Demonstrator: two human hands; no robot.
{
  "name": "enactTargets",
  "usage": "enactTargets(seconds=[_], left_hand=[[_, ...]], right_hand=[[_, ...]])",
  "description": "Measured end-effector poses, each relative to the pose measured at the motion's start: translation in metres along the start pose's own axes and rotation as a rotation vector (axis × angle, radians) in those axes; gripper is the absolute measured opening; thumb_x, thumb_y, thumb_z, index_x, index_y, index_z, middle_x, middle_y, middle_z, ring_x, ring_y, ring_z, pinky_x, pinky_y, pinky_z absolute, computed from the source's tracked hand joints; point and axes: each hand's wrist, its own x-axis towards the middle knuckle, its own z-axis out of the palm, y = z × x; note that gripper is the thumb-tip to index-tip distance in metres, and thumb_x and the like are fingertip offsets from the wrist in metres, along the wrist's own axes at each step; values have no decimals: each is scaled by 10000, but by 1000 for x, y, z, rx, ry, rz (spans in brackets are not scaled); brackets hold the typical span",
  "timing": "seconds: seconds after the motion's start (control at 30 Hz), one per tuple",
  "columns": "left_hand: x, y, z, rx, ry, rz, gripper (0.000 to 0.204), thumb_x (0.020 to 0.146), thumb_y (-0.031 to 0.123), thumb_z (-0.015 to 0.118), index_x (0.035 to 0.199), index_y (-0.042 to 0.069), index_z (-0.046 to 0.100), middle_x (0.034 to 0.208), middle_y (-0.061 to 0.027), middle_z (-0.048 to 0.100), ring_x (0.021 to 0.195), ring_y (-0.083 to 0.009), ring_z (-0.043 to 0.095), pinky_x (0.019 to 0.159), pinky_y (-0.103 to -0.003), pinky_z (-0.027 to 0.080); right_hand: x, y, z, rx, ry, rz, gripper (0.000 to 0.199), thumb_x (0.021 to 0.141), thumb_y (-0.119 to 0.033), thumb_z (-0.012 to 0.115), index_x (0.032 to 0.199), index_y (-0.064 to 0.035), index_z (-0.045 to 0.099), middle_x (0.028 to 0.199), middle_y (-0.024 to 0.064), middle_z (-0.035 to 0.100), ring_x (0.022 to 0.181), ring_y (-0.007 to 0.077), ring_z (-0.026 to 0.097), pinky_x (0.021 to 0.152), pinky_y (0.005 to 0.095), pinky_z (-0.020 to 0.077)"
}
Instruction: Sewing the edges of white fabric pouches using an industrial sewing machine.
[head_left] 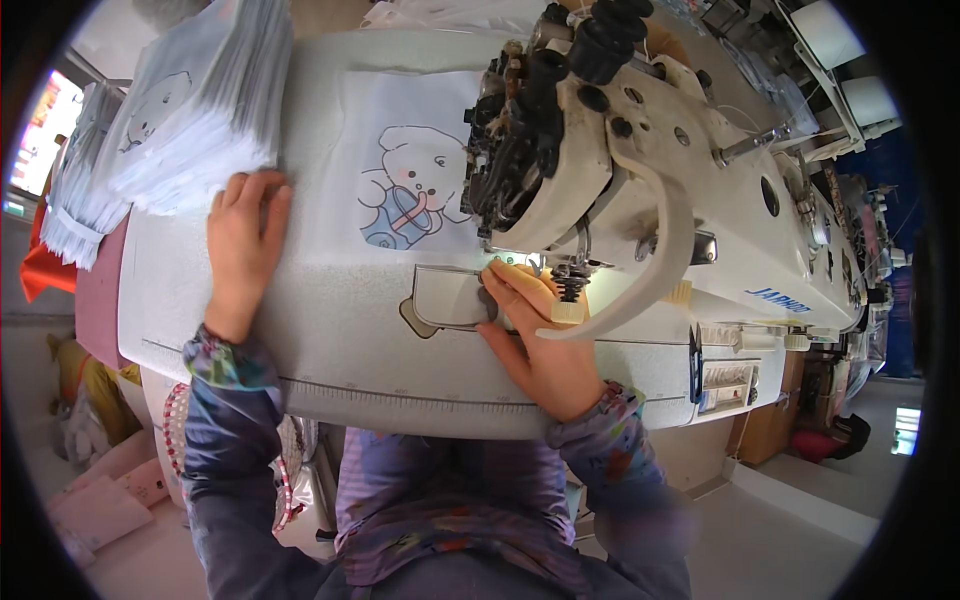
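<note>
My left hand (245, 250) rests on the table, its bent fingertips at the near edge of a tall stack of white printed fabric pieces (215, 110). Its thumb is apart, and nothing shows in its grasp. My right hand (550, 350) lies flat with fingers stretched under the head of a white sewing machine (640, 200), close to the lit needle area; the machine partly hides the fingertips. Beside its thumb is a metal-edged plate (447, 297) in the table. Beyond it lies a single white fabric piece (415, 190) printed with a cartoon bear, its right side behind the machine.
A smaller tied bundle of fabric (75, 210) stands at the far left. A printed ruler (400, 392) runs along the table's front edge. Dark snips (696, 362) and a small tray (728, 385) sit at the right. White thread cones (828, 45) stand at the upper right.
</note>
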Motion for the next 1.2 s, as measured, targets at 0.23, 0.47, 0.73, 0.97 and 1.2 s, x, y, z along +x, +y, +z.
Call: enactTargets(seconds=[0.23,0.47,0.73,0.97,1.2], left_hand=[[19,-47,0,83,60,115,171,1020,180,684,1142,67,722,1018,-131,652,952,-364,619,874,-445,507],[29,43,8,-268,-116,264,183,944,39,720,1126,46,737,1164,-128,726,1033,-346,701,868,-423,573],[58,74,70,-95,-350,725,353,969,200,705,1320,165,708,1391,-55,667,1305,-278,597,1082,-465,482],[-61,117,5,269,-342,391,636,878,401,782,1467,219,626,1437,-108,587,1214,-347,599,1058,-485,499],[-76,116,15,42,-321,399,651,903,349,784,1498,157,599,1552,-96,524,1409,-348,515,1221,-542,363]], right_hand=[[0,0,3,-15,44,-20,570,836,-115,847,1375,-37,679,1405,119,659,1243,369,649,1036,456,531],[0,-1,3,-17,42,-28,561,837,-102,841,1369,-32,679,1397,124,660,1247,372,645,1037,463,535],[-4,4,2,-4,36,-21,543,847,-69,823,1369,-31,679,1382,152,661,1225,380,655,1020,452,544],[-2,-5,2,133,81,1,428,891,-76,789,1312,-43,719,1363,149,681,1187,382,677,1005,436,545],[-7,-9,7,-19,87,-46,439,863,-164,842,1274,-48,743,1367,114,679,1215,360,666,1012,451,540]])
